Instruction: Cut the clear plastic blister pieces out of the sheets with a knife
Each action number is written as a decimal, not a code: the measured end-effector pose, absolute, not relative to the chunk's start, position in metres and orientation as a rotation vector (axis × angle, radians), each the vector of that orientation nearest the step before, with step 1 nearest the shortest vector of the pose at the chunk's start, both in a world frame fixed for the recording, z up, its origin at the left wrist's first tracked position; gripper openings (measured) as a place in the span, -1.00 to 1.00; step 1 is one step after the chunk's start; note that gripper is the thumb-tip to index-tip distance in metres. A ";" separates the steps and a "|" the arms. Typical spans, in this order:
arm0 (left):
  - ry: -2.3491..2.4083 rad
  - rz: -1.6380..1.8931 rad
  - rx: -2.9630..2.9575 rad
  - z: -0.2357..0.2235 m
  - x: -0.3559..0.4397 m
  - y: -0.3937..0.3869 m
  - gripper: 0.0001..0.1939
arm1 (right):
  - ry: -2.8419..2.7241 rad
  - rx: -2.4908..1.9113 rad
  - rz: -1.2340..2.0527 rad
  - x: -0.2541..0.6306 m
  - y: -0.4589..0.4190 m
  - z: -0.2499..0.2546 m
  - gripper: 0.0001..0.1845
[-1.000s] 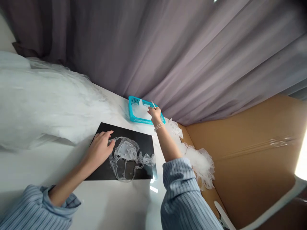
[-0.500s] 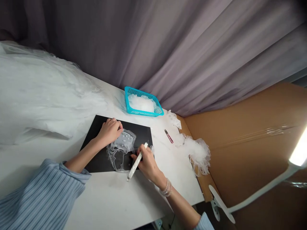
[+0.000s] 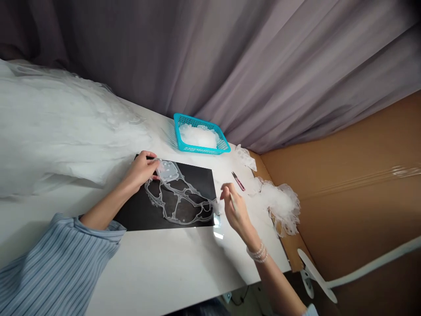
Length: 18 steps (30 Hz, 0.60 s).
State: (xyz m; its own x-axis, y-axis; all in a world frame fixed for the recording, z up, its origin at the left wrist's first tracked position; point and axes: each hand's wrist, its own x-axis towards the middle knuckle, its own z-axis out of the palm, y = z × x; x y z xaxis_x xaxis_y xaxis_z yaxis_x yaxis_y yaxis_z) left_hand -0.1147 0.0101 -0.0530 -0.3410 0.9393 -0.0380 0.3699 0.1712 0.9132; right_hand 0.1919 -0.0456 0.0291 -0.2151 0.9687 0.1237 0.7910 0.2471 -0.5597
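Observation:
On a black sheet (image 3: 200, 180) lies a translucent, web-like shape of clear glue (image 3: 184, 186), spread out in thin strands around dark gaps. Its wider, studded end (image 3: 168, 171) sits at the sheet's upper left. My left hand (image 3: 140, 171) is on that end, and its fingers grip the shape there. Off the sheet's right edge, my right hand (image 3: 237, 210) is shut on a slim pale tool (image 3: 233, 201). Close to its fingertips are the shape's right end and a small pair of pink thread snips (image 3: 238, 181) lying on the table.
A teal plastic basket (image 3: 200, 150) holds white tulle. More tulle (image 3: 279, 204) lies at the right table edge, and a white gown (image 3: 55, 127) spreads at the left. Mauve curtains (image 3: 263, 57) hang behind. Brown cardboard (image 3: 332, 206) and a white lamp arm (image 3: 315, 274) are at right.
The glue shape, bunched under my hands before, now lies spread flat. My right hand has moved from the basket to the sheet, then off its right edge. The view has shifted.

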 end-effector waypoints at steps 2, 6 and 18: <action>1.824 1.091 1.356 -0.050 -0.120 0.002 -0.49 | -2.029 -1.462 0.637 0.165 -0.037 0.035 -0.58; 1.878 1.022 1.718 -0.039 -0.130 -0.025 -0.24 | -1.963 -1.190 0.877 0.096 -0.005 0.021 -0.58; 1.724 0.630 2.343 -0.056 -0.103 -0.092 -0.42 | -2.099 -1.001 0.973 0.052 0.005 -0.019 -0.70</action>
State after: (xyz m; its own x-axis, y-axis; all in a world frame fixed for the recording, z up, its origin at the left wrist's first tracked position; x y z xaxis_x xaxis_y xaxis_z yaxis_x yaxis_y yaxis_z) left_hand -0.1032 -0.0925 -0.0560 0.2446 0.9405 0.2360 0.8709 -0.3201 0.3729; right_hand 0.0519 0.0051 -0.0190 -0.5276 0.8240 0.2063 0.3754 0.4441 -0.8136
